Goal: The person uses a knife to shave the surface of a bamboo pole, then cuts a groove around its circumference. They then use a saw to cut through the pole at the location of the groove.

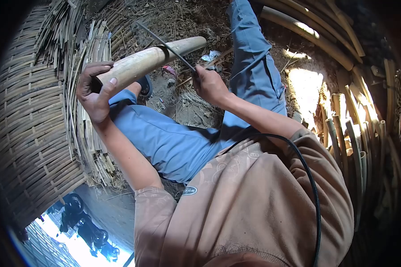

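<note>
My left hand is wrapped round the near left end of a pale bamboo piece, thumb on top and fingers at the open end. The bamboo slants up to the right above my legs. In my right hand is the handle end of a long thin dark blade. The blade points up to the left and crosses over the bamboo, close to a dark band on it. Whether it touches the surface cannot be made out. The handle is hidden in my closed fingers.
A woven bamboo panel and split strips lie at the left. Bamboo poles are at the upper right, with upright stalks below. A white scrap lies on the littered ground. Motorbikes stand at the lower left.
</note>
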Tool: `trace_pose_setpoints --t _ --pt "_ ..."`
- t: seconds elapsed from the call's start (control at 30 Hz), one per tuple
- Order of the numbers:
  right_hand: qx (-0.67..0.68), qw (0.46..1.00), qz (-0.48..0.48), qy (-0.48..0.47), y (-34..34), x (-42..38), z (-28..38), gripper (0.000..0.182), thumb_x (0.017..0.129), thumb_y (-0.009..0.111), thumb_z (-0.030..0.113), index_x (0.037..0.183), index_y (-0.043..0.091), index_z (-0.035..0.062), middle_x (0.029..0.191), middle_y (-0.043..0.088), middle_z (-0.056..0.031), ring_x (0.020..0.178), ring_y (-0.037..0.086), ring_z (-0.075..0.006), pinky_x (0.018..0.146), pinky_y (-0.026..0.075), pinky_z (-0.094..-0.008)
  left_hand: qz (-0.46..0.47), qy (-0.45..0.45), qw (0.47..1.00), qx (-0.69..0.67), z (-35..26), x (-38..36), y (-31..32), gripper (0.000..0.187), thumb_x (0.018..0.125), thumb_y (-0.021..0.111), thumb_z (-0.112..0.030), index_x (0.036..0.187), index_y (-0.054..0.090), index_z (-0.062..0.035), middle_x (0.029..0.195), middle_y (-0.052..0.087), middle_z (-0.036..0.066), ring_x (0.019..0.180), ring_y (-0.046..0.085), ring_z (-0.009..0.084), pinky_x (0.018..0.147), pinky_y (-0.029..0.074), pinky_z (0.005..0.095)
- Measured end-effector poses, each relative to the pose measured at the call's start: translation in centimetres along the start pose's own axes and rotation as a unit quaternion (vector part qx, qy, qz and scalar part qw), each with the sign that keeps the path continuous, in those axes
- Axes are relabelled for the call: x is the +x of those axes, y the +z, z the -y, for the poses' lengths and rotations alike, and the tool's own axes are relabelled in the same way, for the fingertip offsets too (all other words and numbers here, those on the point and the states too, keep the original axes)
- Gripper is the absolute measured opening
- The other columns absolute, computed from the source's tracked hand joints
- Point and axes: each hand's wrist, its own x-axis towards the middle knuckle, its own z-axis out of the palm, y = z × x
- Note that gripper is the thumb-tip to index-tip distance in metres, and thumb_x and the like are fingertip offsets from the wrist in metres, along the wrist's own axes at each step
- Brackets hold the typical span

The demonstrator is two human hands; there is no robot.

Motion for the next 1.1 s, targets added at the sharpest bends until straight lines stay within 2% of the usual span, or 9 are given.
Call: trace_pose_setpoints --t 0.13,0.33,0.53,0.63,0.7,0.83,0.9,0.97,1.1 --pt "-0.075 0.991 0.040 0.103 -0.1 5.4 -4.7 0.015 0.089 0.058 0.011 0.100 0.062 0.0023 0.088 0.069 -0.0280 0.090 0.068 -0.0475 0.080 0.053 -0.0569 0.065 0.053 0.996 0.010 -0.6 0.0 0.1 0.030 0.073 0.076 -0.007 0.100 0.069 0.0027 0.106 0.069 0.018 0.105 0.067 0.0276 0.102 0.049 0.0426" --pt "-0.033 0.997 0.048 -0.049 -3.6 1.3 -0.5 0.009 0.091 0.060 0.010 0.092 0.054 0.0030 0.075 0.064 -0.0251 0.077 0.065 -0.0476 0.070 0.050 -0.0578 0.084 0.050 0.995 0.000 -0.5 0.1 -0.1 0.032 0.070 0.078 -0.008 0.100 0.070 0.0018 0.107 0.071 0.016 0.107 0.067 0.0282 0.103 0.049 0.0436" --pt "-0.068 0.998 -0.016 -0.002 -0.6 2.9 -3.3 0.010 0.090 0.061 0.008 0.094 0.055 0.0015 0.077 0.064 -0.0277 0.078 0.064 -0.0499 0.072 0.048 -0.0587 0.089 0.049 0.995 -0.023 -1.0 0.5 0.2 0.031 0.070 0.077 -0.009 0.099 0.069 0.0011 0.106 0.070 0.016 0.106 0.066 0.0285 0.104 0.049 0.0452" --pt "-0.045 0.998 0.023 0.023 -1.6 2.2 -1.3 0.010 0.089 0.061 0.008 0.097 0.056 0.0019 0.079 0.065 -0.0282 0.080 0.064 -0.0505 0.074 0.048 -0.0587 0.090 0.040 0.994 -0.039 -0.5 0.2 -0.3 0.031 0.069 0.076 -0.009 0.098 0.069 0.0011 0.105 0.070 0.016 0.106 0.066 0.0289 0.104 0.048 0.0456" --pt "-0.011 1.000 0.011 -0.020 -2.2 0.6 -0.1 0.010 0.090 0.062 0.007 0.091 0.054 0.0013 0.073 0.061 -0.0265 0.075 0.063 -0.0482 0.065 0.048 -0.0543 0.102 0.053 0.993 -0.035 -0.7 0.3 -0.2 0.032 0.069 0.076 -0.010 0.098 0.069 0.0012 0.105 0.070 0.016 0.106 0.066 0.0291 0.105 0.048 0.0462" --pt "-0.037 0.999 0.016 0.003 -2.0 -1.3 0.8 0.008 0.089 0.058 0.009 0.093 0.053 0.0022 0.080 0.065 -0.0291 0.081 0.064 -0.0502 0.074 0.048 -0.0606 0.107 0.046 0.993 -0.001 -1.3 0.0 -0.1 0.030 0.067 0.075 -0.010 0.095 0.069 0.0009 0.103 0.071 0.016 0.104 0.067 0.0287 0.106 0.048 0.0486" --pt "-0.109 0.991 0.019 0.080 -0.5 2.1 -3.7 0.011 0.089 0.053 0.008 0.096 0.057 0.0015 0.087 0.068 -0.0298 0.090 0.067 -0.0488 0.080 0.051 -0.0590 0.122 0.067 0.990 -0.027 -1.8 0.3 0.6 0.030 0.065 0.076 -0.012 0.092 0.070 0.0001 0.098 0.071 0.015 0.101 0.067 0.0292 0.103 0.049 0.0473" --pt "-0.096 0.993 0.001 0.062 -0.8 4.7 -6.9 0.011 0.087 0.053 0.007 0.095 0.059 0.0014 0.088 0.069 -0.0291 0.091 0.067 -0.0484 0.080 0.053 -0.0571 0.138 0.076 0.987 -0.019 -2.4 0.7 1.2 0.030 0.064 0.076 -0.012 0.090 0.070 -0.0005 0.096 0.072 0.015 0.100 0.067 0.0293 0.102 0.049 0.0471" --pt "-0.045 0.997 0.052 0.033 -3.3 1.2 -1.1 0.007 0.088 0.057 0.008 0.090 0.058 0.0018 0.081 0.066 -0.0291 0.085 0.067 -0.0477 0.075 0.051 -0.0566 0.131 0.059 0.990 -0.015 -1.9 0.7 0.6 0.030 0.061 0.077 -0.012 0.089 0.070 -0.0007 0.097 0.073 0.014 0.100 0.067 0.0288 0.102 0.049 0.0470"
